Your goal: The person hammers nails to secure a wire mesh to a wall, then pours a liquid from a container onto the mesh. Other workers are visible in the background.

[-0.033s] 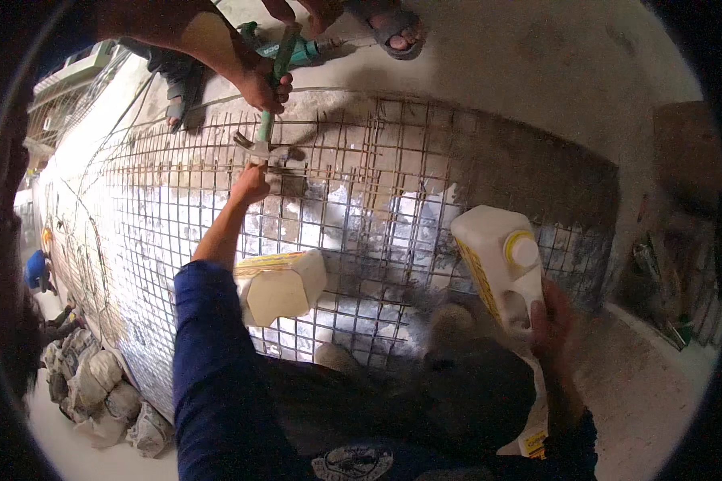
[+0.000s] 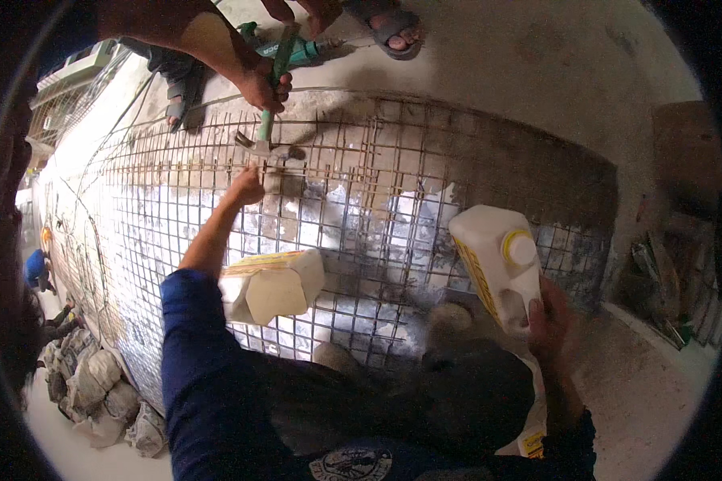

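My left hand [image 2: 245, 187] is at the hammer's metal head [image 2: 257, 148], fingers curled; whatever it grips is too small to make out. A co-worker's hand [image 2: 266, 88] holds the hammer's green handle [image 2: 265, 124]. My right hand [image 2: 547, 329] grips the handle of a white jug [image 2: 485, 232] with a yellow-ringed cap. A second white jug [image 2: 274, 293], with a pale flat face upward, lies on the steel mesh [image 2: 369, 208] beside my left forearm.
The co-worker's sandalled feet [image 2: 397, 32] are at the top, near a green power tool [image 2: 301, 50]. Filled sacks [image 2: 100, 377] lie at lower left, cables [image 2: 84, 200] run along the left, another person [image 2: 36, 268] is farther left, and debris [image 2: 658, 289] lies at right.
My left hand and forearm have shifted slightly left. The jug in my right hand has moved very slightly left. The co-worker's hand and the hammer look the same.
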A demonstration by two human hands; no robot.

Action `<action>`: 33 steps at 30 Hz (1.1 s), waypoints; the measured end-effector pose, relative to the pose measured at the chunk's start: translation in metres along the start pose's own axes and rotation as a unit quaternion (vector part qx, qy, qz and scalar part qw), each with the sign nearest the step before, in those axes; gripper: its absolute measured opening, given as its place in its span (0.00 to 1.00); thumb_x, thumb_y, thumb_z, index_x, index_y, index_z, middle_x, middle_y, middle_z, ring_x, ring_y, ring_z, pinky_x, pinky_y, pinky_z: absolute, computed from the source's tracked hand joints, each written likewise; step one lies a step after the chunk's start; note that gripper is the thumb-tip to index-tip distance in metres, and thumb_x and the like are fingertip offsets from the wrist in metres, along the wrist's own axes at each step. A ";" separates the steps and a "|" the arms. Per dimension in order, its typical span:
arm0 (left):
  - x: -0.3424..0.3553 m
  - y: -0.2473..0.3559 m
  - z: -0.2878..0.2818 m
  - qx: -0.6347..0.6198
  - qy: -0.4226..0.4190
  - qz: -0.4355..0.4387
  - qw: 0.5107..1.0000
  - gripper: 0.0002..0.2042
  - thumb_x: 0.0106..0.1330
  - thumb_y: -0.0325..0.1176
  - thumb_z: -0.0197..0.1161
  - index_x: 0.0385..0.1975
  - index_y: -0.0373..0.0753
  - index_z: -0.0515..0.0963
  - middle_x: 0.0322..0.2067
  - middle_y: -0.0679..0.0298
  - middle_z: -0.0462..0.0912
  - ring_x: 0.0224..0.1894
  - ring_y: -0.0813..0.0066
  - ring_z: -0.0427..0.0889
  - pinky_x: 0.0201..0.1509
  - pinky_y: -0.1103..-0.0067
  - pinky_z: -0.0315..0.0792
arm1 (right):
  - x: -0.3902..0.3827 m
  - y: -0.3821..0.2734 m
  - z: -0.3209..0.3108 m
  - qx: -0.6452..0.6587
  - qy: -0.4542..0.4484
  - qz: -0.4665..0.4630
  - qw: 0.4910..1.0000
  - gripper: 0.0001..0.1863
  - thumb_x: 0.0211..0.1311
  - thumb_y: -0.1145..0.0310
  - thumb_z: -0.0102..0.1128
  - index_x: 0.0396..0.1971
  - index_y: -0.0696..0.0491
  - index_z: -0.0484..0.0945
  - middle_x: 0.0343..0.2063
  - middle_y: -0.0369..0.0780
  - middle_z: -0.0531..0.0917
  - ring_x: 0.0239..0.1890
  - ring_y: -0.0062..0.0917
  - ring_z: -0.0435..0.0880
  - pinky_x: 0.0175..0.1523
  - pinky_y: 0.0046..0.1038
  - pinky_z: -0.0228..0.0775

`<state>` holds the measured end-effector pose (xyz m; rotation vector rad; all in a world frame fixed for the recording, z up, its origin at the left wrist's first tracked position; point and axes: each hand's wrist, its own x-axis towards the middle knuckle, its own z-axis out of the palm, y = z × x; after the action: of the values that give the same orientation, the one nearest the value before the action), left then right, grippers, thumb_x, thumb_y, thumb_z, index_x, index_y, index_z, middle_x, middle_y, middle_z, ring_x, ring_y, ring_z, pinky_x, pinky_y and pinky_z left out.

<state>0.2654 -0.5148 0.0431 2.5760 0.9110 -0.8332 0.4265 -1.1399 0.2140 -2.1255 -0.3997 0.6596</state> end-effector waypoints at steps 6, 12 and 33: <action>-0.221 0.064 -0.102 -0.055 -0.025 0.108 0.992 0.26 0.63 0.32 0.62 0.62 0.37 0.68 0.44 0.44 0.82 0.47 0.46 0.81 0.54 0.62 0.73 | -0.002 -0.001 0.008 0.036 0.034 0.029 0.998 0.22 0.67 0.68 0.53 0.60 0.58 0.71 0.47 0.46 0.78 0.32 0.22 0.80 0.32 0.24 0.76; -0.328 0.148 -0.101 -0.265 -0.052 0.066 0.961 0.27 0.62 0.27 0.63 0.63 0.42 0.69 0.51 0.49 0.80 0.55 0.53 0.79 0.59 0.67 0.71 | 0.001 0.009 0.009 -0.022 0.053 -0.014 0.998 0.22 0.68 0.68 0.54 0.59 0.59 0.71 0.46 0.47 0.80 0.28 0.22 0.80 0.31 0.25 0.75; -0.334 0.185 0.033 -0.340 0.006 0.188 0.922 0.23 0.62 0.31 0.62 0.60 0.42 0.73 0.42 0.44 0.83 0.44 0.45 0.81 0.50 0.63 0.75 | 0.002 -0.007 0.014 0.008 0.053 -0.049 0.997 0.20 0.69 0.64 0.52 0.56 0.57 0.72 0.34 0.42 0.82 0.23 0.19 0.77 0.29 0.26 0.71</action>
<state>0.1591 -0.8309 0.2325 2.0321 0.5399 -0.3089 0.4195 -1.1265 0.2123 -2.1003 -0.4364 0.4911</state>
